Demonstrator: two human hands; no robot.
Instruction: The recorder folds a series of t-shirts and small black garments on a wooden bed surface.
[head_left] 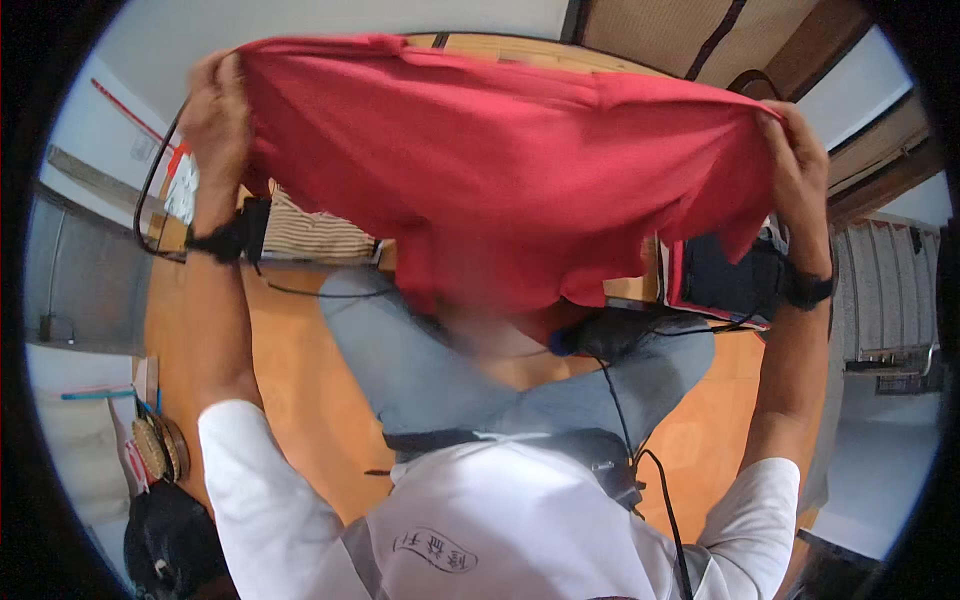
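A red shirt (520, 160) hangs spread wide between my two raised hands, its top edge pulled fairly straight. My left hand (215, 120) is closed on the shirt's upper left corner. At the upper right corner, my right hand (797, 155) pinches the cloth between thumb and fingers. The lower part of the shirt drops in loose folds in front of my knees, and its bottom edge is blurred. Behind it, the cloth hides much of the table.
Striped folded cloth (315, 228) lies on the left, beyond my knees. Dark folded cloth (722, 272) sits on the right. Black cables (615, 400) run by my lap and wrists. A black bag (175, 545) stands on the orange floor (300, 350) at lower left.
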